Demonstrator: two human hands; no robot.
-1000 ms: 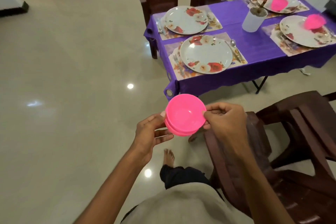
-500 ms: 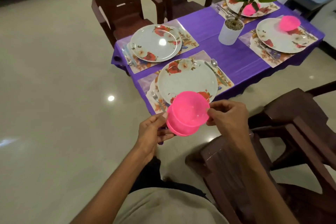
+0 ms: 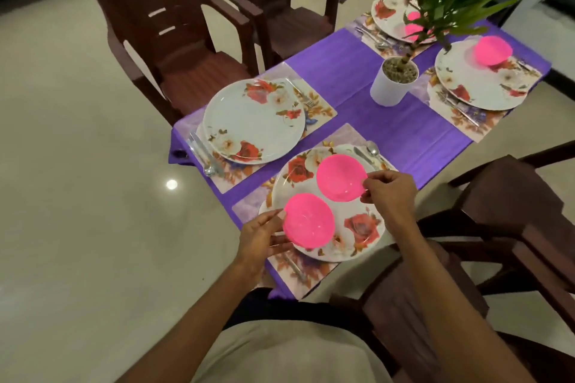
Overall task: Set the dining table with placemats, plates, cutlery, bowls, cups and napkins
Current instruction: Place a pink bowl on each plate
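The person is standing at the near corner of the table (image 3: 357, 78), holding one pink bowl in each hand over the nearest plate (image 3: 357, 236). The right hand (image 3: 390, 193) is pinching the rim of the farther bowl (image 3: 340, 177) between thumb and fingertips, probably so the bowl can be let go cleanly onto the plate; whether that bowl is already resting on the plate is not clear. The left hand (image 3: 259, 235) is gripping the nearer bowl (image 3: 308, 221) at its left edge, thumb on the rim and fingers curled beneath, holding it level above the plate's near side, likely kept back for the second plate (image 3: 253, 121), which is lying bare on its placemat (image 3: 317, 102) to the left. Two more pink bowls (image 3: 493, 51) are already sitting on the far plates beside the potted plant (image 3: 393, 84). The nearest plate is lying close to the table edge, with a spoon (image 3: 373, 149) just beside the right hand and a chair (image 3: 513, 227) close on the right. The open purple cloth between the settings is giving free room for reaching across to the bare plate.
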